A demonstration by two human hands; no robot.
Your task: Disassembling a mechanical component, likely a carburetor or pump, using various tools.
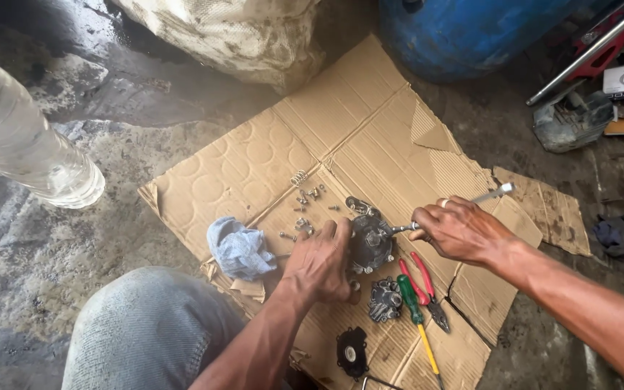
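A dark round metal housing (pixel 370 244) stands on a flattened cardboard sheet (pixel 341 137). My left hand (pixel 321 261) presses against its left side and steadies it. My right hand (pixel 456 230) grips a silver wrench (pixel 496 192) whose head sits on a fitting at the housing's top right. Loose screws and a small spring (pixel 305 206) lie just beyond my left hand. A smaller metal part (pixel 385 300) and a black round gasket (pixel 352 352) lie in front of the housing.
Red-handled pliers (pixel 425 285) and a green-handled screwdriver (pixel 414 307) lie right of the parts. A blue rag (pixel 240 248) sits left. A clear plastic bottle (pixel 30 148) stands far left, a blue drum (pixel 464 29) behind, clutter at right, my jeans knee (pixel 146 328) below.
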